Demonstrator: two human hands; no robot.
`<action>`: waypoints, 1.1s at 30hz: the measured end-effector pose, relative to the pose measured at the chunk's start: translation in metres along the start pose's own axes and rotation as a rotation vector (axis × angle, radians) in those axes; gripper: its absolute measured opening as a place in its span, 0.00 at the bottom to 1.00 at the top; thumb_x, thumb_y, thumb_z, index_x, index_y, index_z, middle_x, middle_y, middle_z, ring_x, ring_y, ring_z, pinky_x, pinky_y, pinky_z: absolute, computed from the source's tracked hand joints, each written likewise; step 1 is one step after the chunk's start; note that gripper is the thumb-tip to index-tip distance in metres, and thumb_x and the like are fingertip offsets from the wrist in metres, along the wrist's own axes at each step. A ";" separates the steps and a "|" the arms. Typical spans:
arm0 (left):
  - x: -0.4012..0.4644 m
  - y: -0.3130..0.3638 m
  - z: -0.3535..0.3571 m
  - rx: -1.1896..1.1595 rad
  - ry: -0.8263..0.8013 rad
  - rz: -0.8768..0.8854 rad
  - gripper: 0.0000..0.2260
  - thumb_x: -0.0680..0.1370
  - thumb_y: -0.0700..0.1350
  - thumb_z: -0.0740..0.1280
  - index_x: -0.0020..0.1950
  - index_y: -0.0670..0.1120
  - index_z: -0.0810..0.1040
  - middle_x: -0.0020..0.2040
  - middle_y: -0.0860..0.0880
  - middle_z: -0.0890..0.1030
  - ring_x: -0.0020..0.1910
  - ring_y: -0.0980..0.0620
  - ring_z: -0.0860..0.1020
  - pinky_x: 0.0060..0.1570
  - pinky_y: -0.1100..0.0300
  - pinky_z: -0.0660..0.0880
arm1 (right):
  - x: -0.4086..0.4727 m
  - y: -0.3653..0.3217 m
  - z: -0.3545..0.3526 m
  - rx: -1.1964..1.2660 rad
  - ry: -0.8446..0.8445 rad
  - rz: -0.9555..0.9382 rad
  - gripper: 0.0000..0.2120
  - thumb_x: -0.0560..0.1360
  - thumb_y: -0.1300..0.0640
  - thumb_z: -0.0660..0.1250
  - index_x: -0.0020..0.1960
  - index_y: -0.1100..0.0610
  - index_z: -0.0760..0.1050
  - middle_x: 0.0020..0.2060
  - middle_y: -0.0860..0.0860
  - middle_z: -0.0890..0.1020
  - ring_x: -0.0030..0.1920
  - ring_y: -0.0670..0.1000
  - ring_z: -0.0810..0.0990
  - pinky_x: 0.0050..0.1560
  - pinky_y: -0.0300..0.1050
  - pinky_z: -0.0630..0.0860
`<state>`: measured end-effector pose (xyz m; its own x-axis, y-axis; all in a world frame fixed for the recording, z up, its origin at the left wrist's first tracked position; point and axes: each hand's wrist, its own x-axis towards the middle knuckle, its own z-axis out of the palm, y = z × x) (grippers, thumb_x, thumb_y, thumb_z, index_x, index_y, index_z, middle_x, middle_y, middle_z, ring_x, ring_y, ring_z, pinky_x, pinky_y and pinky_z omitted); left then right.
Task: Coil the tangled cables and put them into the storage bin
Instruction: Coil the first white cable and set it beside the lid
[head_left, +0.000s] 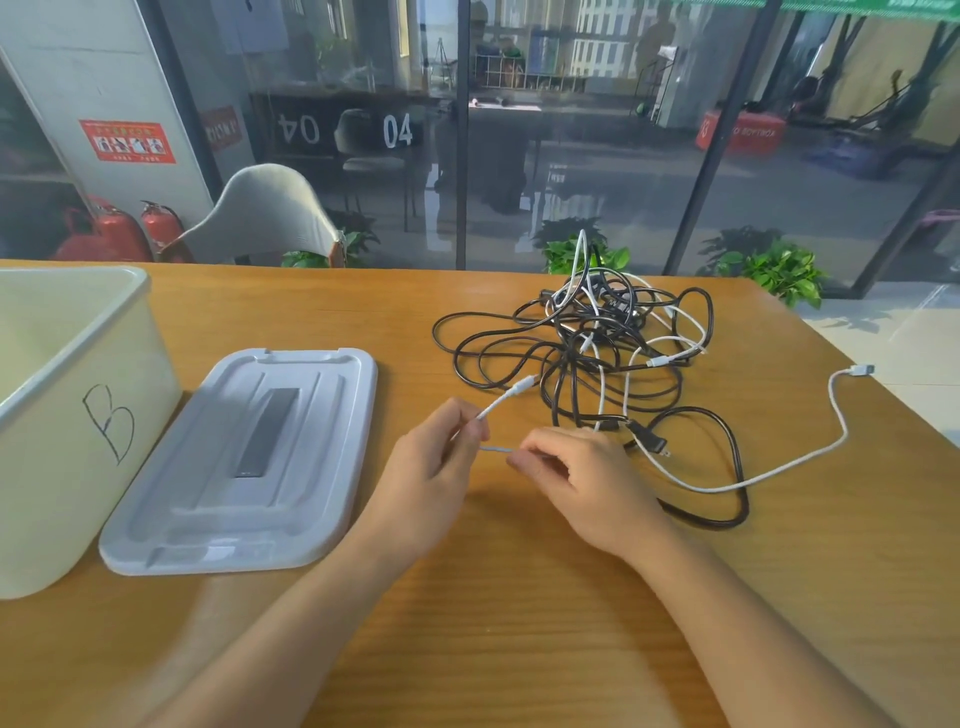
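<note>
A warm wooden surface (519, 623) fronts dark-framed glass walls (571, 156); a pale curved-back chair (270, 213), two red fire extinguishers (130, 234) and green potted plants (769, 265) stand behind it.

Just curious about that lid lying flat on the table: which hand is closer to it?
The left hand. It pinches a white cable just right of the grey lid; the right hand holds the same cable farther right, beyond the left hand.

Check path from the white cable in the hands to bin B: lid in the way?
Partly. The lid lies flat on the table between the hands and the bin, whose top is open. Left hand and right hand pinch the white cable; its far length runs into the black cable tangle.
</note>
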<state>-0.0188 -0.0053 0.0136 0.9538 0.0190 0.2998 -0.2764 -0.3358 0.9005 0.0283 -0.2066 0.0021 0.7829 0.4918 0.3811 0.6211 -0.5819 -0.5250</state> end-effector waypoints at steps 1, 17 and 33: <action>0.001 -0.001 -0.003 0.005 0.026 -0.002 0.10 0.87 0.44 0.60 0.48 0.47 0.75 0.29 0.58 0.66 0.27 0.56 0.62 0.27 0.66 0.61 | 0.000 0.010 -0.006 -0.029 -0.023 0.026 0.18 0.82 0.38 0.59 0.43 0.47 0.78 0.34 0.42 0.78 0.40 0.45 0.76 0.42 0.34 0.65; 0.010 -0.003 -0.019 -0.079 0.165 -0.134 0.11 0.79 0.56 0.60 0.44 0.53 0.79 0.31 0.60 0.70 0.32 0.56 0.67 0.33 0.56 0.63 | -0.001 0.050 -0.038 -0.217 0.250 0.053 0.10 0.83 0.49 0.67 0.44 0.50 0.82 0.35 0.36 0.77 0.40 0.39 0.74 0.56 0.44 0.68; 0.012 0.004 0.039 0.133 -0.187 -0.027 0.15 0.83 0.54 0.67 0.42 0.46 0.77 0.28 0.58 0.66 0.29 0.55 0.62 0.30 0.60 0.60 | -0.007 0.031 -0.018 0.046 0.105 0.026 0.13 0.82 0.42 0.66 0.46 0.49 0.80 0.38 0.41 0.81 0.45 0.44 0.76 0.50 0.38 0.67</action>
<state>-0.0037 -0.0434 0.0086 0.9693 -0.1409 0.2016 -0.2443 -0.4592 0.8541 0.0427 -0.2398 -0.0038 0.7997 0.4052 0.4431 0.6001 -0.5622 -0.5690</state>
